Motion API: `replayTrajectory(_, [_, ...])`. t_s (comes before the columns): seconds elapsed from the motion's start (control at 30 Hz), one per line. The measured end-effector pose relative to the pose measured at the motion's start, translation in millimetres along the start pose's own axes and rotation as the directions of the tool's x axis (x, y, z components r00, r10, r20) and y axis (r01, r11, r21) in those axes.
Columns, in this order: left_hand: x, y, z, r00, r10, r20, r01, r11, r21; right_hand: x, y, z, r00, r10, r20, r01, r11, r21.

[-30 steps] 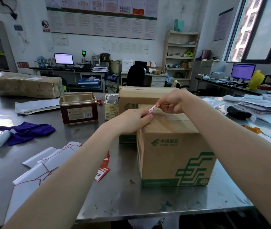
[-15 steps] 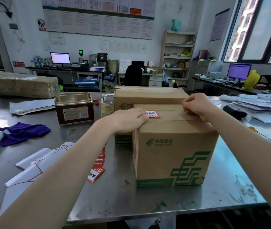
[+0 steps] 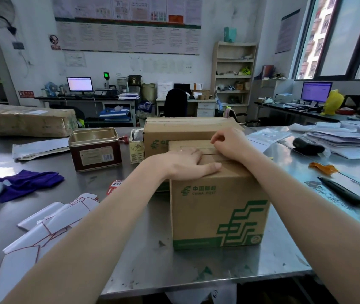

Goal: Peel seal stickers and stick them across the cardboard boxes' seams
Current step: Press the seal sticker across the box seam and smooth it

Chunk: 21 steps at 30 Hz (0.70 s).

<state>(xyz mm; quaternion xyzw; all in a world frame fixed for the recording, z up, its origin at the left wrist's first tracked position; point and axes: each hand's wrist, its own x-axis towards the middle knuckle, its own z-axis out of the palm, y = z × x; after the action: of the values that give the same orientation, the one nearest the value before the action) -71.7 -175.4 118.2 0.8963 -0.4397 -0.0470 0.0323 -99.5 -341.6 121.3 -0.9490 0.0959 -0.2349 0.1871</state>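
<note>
A brown cardboard box [image 3: 218,207] with green post markings stands on the steel table in front of me. My left hand [image 3: 185,163] lies flat on its top, fingers straight, pressing over the seam where the red and white seal sticker was; the sticker is hidden under it. My right hand [image 3: 231,143] rests on the box top's far right with fingers curled, holding nothing that I can see. A second, larger cardboard box [image 3: 183,132] stands directly behind. Red seal stickers [image 3: 115,186] lie on the table to the left, partly hidden by my left forearm.
White peeled backing sheets [image 3: 49,220] lie at the front left. A brown metal tin [image 3: 95,149], a purple cloth [image 3: 27,183] and a long wrapped parcel [image 3: 25,120] are to the left. A black pen [image 3: 341,190], orange scrap [image 3: 322,166] and paper stacks [image 3: 348,139] are on the right.
Both hands held the sticker above the box a second ago. It was then laid on the top, and my left hand has slid over it, covering it. My right hand moved to the right.
</note>
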Motion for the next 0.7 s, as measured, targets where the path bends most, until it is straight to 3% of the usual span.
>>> replayTrajectory(0.1, [-13.9, -17.3, 0.2, 0.99, 0.096, -0.105, -0.129, 0.914, -0.384, -4.6, -5.3, -1.3, 0.987, -0.093, 0.129, 0.098, 0.995, -0.029])
replayTrajectory(0.2, [-24.0, -44.5, 8.1, 0.918, -0.102, -0.383, -0.213, 0.689, -0.693, -11.0, -11.7, -5.4, 0.956, -0.121, 0.268, 0.155, 0.982, -0.107])
replayTrajectory(0.27, [-27.4, -54.1, 19.7, 0.88, -0.194, -0.434, -0.198, 0.681, -0.705, -16.2, -18.7, -6.5, 0.935, -0.122, 0.332, 0.173, 0.976, -0.13])
replayTrajectory(0.37, [-31.0, -51.2, 40.8, 0.917, -0.138, -0.375, -0.148, 0.754, -0.64, -23.8, -30.8, -4.8, 0.918, -0.131, 0.375, 0.2, 0.968, -0.152])
replayTrajectory(0.53, [-36.7, -49.0, 53.4, 0.904, -0.167, -0.394, -0.154, 0.732, -0.664, -29.5, -35.7, 0.4, 0.925, -0.09, 0.369, 0.163, 0.972, -0.171])
replayTrajectory(0.7, [-49.0, -37.3, 53.4, 0.928, -0.152, -0.339, -0.167, 0.643, -0.747, -35.5, -38.6, -0.6, 0.93, -0.058, 0.363, 0.14, 0.969, -0.204])
